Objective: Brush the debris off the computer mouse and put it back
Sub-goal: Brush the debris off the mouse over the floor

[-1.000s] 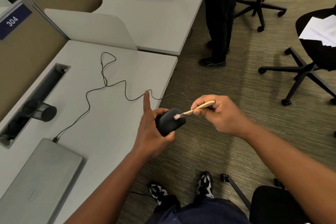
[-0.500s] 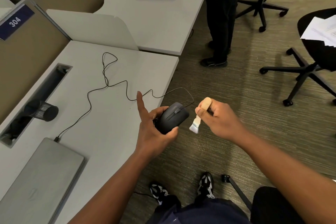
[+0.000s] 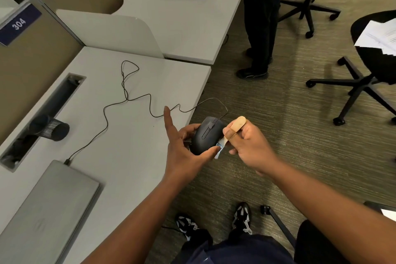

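Note:
My left hand (image 3: 184, 152) holds a black wired computer mouse (image 3: 206, 135) just past the desk's front edge, top side up, with the forefinger stretched out. My right hand (image 3: 248, 146) grips a small brush with a pale wooden handle (image 3: 237, 124); its white bristles (image 3: 219, 150) touch the mouse's near right side. The mouse's thin black cable (image 3: 128, 98) snakes back across the white desk (image 3: 128, 156) to a closed grey laptop (image 3: 47, 210).
A black mesh cup (image 3: 51, 127) lies by the desk's cable slot (image 3: 49, 109). A person (image 3: 261, 17) stands at the adjoining desk. Office chairs (image 3: 364, 77) stand on the carpet to the right, one bearing papers. My shoes (image 3: 242, 216) are below.
The mouse has been turned from underside up to top side up. The brush swung from pointing sideways at the mouse to pointing down, bristles now against its near side.

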